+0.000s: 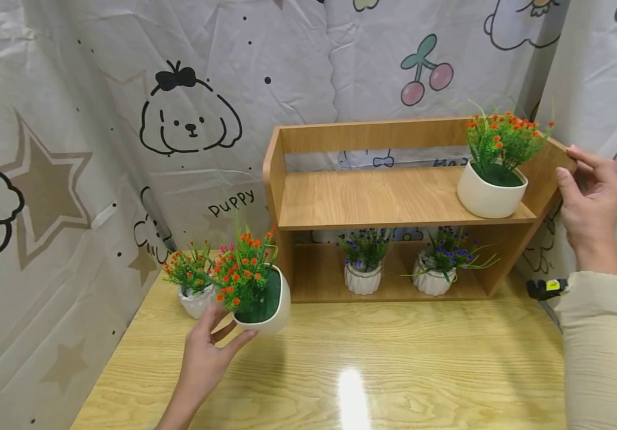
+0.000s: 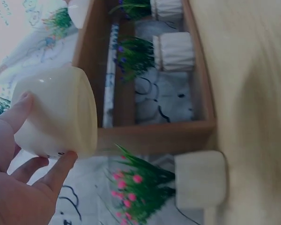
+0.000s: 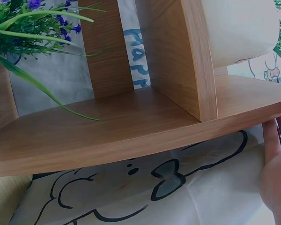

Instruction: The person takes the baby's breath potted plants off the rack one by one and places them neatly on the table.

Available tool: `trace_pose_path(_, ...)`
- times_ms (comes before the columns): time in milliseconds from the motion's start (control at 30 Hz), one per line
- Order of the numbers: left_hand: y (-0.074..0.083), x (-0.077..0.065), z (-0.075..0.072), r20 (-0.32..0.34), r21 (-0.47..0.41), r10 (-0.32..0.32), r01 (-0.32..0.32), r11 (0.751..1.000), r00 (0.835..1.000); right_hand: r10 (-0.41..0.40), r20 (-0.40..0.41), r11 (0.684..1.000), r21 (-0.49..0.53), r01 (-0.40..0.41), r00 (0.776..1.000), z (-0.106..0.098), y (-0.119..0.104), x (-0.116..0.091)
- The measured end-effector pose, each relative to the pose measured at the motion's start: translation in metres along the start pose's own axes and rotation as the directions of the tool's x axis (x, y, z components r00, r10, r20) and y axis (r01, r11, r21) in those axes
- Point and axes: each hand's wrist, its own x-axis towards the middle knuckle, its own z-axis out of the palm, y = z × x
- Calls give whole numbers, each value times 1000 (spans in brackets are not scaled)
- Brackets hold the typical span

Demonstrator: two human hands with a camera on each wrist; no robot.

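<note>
My left hand (image 1: pixel 206 352) holds a white potted plant with orange flowers (image 1: pixel 270 310), tilted and raised above the table, left of the wooden shelf (image 1: pixel 367 197). In the left wrist view, thumb and fingers (image 2: pixel 61 173) lie around the smooth white pot (image 2: pixel 56 112). My right hand (image 1: pixel 595 197) grips the upper edge of the shelf's right side panel, partly cut off in the right wrist view. Near it, another white potted plant with orange flowers (image 1: pixel 493 194) stands upright at the right end of the upper board.
Two ribbed white pots with purple flowers (image 1: pixel 364 278) (image 1: pixel 434 278) stand on the lower board. Left of the shelf stands an orange-flowered pot (image 1: pixel 196 301); pink flowers (image 1: pixel 226 251) show behind the held plant. A black-and-yellow object (image 1: pixel 547 288) lies right. Printed curtains (image 1: pixel 206 36) surround the table (image 1: pixel 394 358).
</note>
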Motion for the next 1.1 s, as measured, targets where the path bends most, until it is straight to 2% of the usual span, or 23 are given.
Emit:
trace_pose_path(167,-17,-6,-6,-6,26,-24,24,999,1000,-3,3,1000,-13,3,1000,-2,0,0)
trace_pose_path(367,-35,-13,-10,1,11,-27,27,1000,1000,21,6,1000,-18,-21,1000,-2,-5,0)
trace_pose_path(667,-61,-21,-12,2,-6,-69,69,998,998,31,18,999,-22,-31,999,-2,-7,-2)
trace_pose_path(900,-70,-26,-12,-2,-41,-84,84,996,996,36,13,999,-31,-35,999,-2,-11,-2)
trace_pose_path(1100,-75,-29,-13,22,-53,-124,125,991,992,48,12,999,-12,-48,999,-2,-8,-1)
